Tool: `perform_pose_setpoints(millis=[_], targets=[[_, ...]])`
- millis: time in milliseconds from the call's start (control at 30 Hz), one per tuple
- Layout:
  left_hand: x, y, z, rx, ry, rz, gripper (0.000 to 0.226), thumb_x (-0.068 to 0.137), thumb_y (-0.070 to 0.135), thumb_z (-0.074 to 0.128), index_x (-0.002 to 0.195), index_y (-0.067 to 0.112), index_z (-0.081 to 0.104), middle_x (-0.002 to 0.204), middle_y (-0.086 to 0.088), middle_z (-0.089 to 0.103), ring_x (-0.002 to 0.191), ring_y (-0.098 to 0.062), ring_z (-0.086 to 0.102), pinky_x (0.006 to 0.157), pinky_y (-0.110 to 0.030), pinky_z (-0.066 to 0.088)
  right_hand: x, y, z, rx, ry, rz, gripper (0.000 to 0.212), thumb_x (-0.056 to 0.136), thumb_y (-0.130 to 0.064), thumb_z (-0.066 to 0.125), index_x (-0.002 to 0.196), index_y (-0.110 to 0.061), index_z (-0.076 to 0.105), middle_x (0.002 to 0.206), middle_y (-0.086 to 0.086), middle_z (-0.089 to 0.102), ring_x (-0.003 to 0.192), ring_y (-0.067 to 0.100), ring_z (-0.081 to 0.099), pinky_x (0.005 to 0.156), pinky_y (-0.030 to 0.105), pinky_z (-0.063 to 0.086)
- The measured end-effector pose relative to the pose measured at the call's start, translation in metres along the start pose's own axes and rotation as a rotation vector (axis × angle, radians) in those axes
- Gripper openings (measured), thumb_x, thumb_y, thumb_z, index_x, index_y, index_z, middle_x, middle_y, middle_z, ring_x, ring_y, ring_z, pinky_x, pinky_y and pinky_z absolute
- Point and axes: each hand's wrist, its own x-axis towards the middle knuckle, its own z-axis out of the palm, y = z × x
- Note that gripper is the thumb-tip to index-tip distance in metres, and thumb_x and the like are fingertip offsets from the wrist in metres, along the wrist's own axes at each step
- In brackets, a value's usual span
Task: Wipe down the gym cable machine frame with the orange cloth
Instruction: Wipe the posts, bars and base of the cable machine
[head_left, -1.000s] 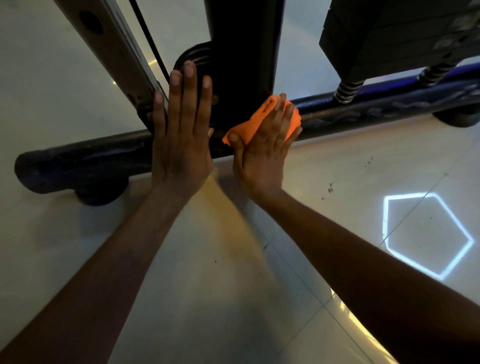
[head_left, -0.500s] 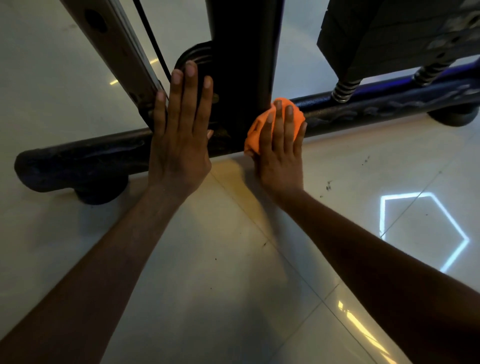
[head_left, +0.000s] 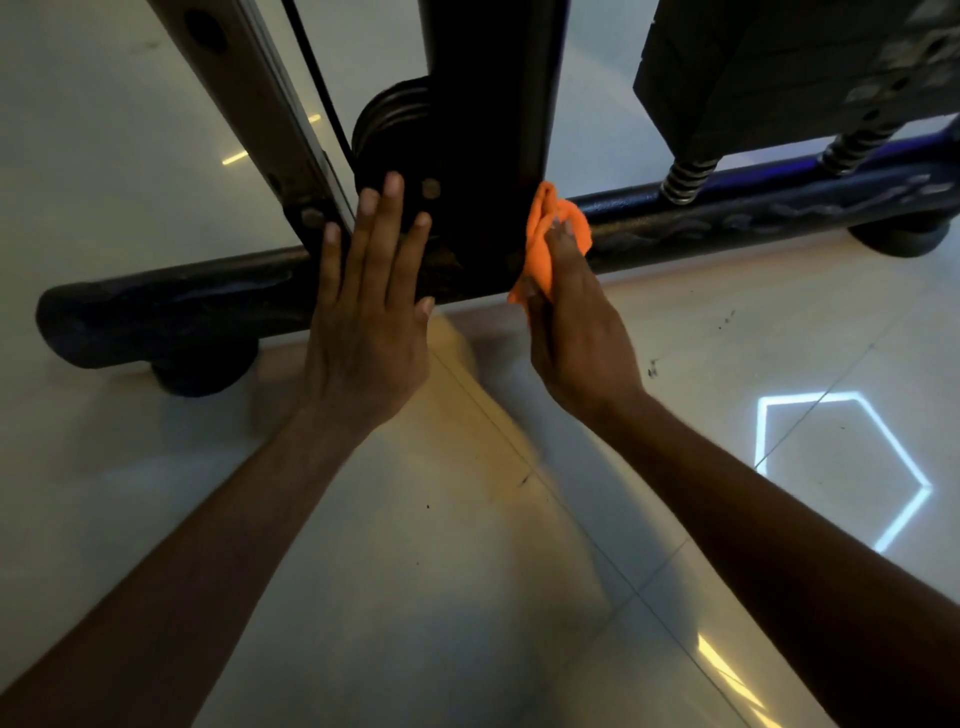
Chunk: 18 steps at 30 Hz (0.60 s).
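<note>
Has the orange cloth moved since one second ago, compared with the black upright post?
Yes. The orange cloth shifted left along the base bar and is now bunched against the upright post.

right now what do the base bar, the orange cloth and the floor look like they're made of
Base bar: probably metal tube with a dark, pebbled painted coat; it shows bumpy glints.
Orange cloth: soft fabric, perhaps microfibre; it bunches and folds under the right hand.
Floor: glossy pale tile, likely ceramic or stone; it has grout lines and mirrors the lights.
</note>
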Motion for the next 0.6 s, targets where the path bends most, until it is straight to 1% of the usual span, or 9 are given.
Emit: perform_pose_setpoints(millis=[67,133,200,233,333,400,467,533,600], targets=[[-0.020,-0.003,-0.002,-0.050,-0.031,-0.026,0.075,0.102,0.018,0.069,0.165,0.002,0.032,0.177,-0.023,0.016,0.166,-0.038,0.011,0.135,-0.055,0.008,-0.006,-0.012,-0.009,0.011,-0.024,0.044,0.072,0.110,-0.019,0.059,0.171,-0.016,0.019,0.158,0.024,0.052,0.115,0.033,0.071,0.086,0.035,0.059],[-0.038,-0.007,-0.005,-0.067,-0.057,-0.060,0.072,0.102,0.016,0.069,0.163,0.001,0.035,0.177,-0.021,0.017,0.166,-0.036,0.009,0.135,-0.053,0.007,-0.010,-0.020,-0.013,-0.006,-0.007,0.051,0.064,0.111,-0.023,0.059,0.168,-0.014,0.031,0.150,0.021,0.061,0.112,0.031,0.072,0.083,0.033,0.056],[-0.051,-0.011,-0.006,-0.086,-0.066,-0.098,0.070,0.100,0.015,0.069,0.162,0.001,0.037,0.177,-0.020,0.017,0.167,-0.035,0.009,0.135,-0.056,0.009,-0.011,-0.030,-0.007,-0.048,0.046,0.016,0.057,0.112,-0.030,0.056,0.164,-0.015,0.040,0.154,0.016,0.060,0.126,0.030,0.068,0.087,0.037,0.060],[-0.055,-0.014,-0.007,-0.093,-0.069,-0.120,0.070,0.100,0.014,0.070,0.161,0.001,0.038,0.177,-0.019,0.017,0.167,-0.035,0.009,0.134,-0.057,0.010,-0.012,-0.035,0.000,-0.071,0.076,-0.001,0.055,0.113,-0.033,0.055,0.163,-0.015,0.042,0.162,0.014,0.053,0.141,0.031,0.059,0.097,0.044,0.061],[-0.060,-0.024,-0.006,-0.108,-0.073,-0.206,0.066,0.100,0.013,0.068,0.158,0.001,0.041,0.178,-0.017,0.016,0.167,-0.033,0.006,0.133,-0.060,0.011,-0.015,-0.048,0.036,-0.131,0.116,0.015,0.057,0.116,-0.035,0.048,0.167,-0.011,0.038,0.175,0.015,0.024,0.164,0.029,0.014,0.125,0.063,0.037],[-0.061,-0.031,-0.004,-0.099,-0.063,-0.236,0.065,0.100,0.013,0.067,0.158,0.002,0.040,0.178,-0.015,0.015,0.167,-0.032,0.006,0.133,-0.059,0.011,-0.015,-0.051,0.064,-0.190,0.078,-0.029,0.062,0.118,-0.034,0.044,0.170,-0.005,0.028,0.178,0.020,0.015,0.166,0.032,-0.002,0.133,0.063,0.015],[-0.062,-0.035,-0.001,-0.088,-0.052,-0.219,0.065,0.100,0.013,0.067,0.159,0.003,0.040,0.178,-0.015,0.016,0.167,-0.032,0.008,0.134,-0.058,0.012,-0.011,-0.049,0.087,-0.292,0.015,-0.115,0.065,0.118,-0.037,0.036,0.171,-0.003,0.020,0.179,0.021,0.011,0.167,0.038,-0.002,0.135,0.059,0.000],[-0.065,-0.041,0.005,-0.088,-0.016,-0.205,0.063,0.101,0.013,0.066,0.157,0.002,0.040,0.175,-0.019,0.023,0.166,-0.035,0.014,0.134,-0.057,0.014,-0.001,-0.052,0.101,-0.338,-0.033,-0.163,0.069,0.118,-0.045,0.019,0.171,-0.001,0.016,0.180,0.021,0.008,0.167,0.039,0.002,0.135,0.056,-0.002],[-0.067,-0.049,0.012,-0.100,0.033,-0.233,0.060,0.100,0.012,0.066,0.152,0.002,0.038,0.167,-0.024,0.034,0.163,-0.039,0.022,0.134,-0.056,0.017,0.004,-0.055,0.107,-0.334,-0.039,-0.173,0.073,0.117,-0.047,0.013,0.170,0.002,0.016,0.179,0.024,0.007,0.167,0.040,0.004,0.136,0.055,-0.001]])
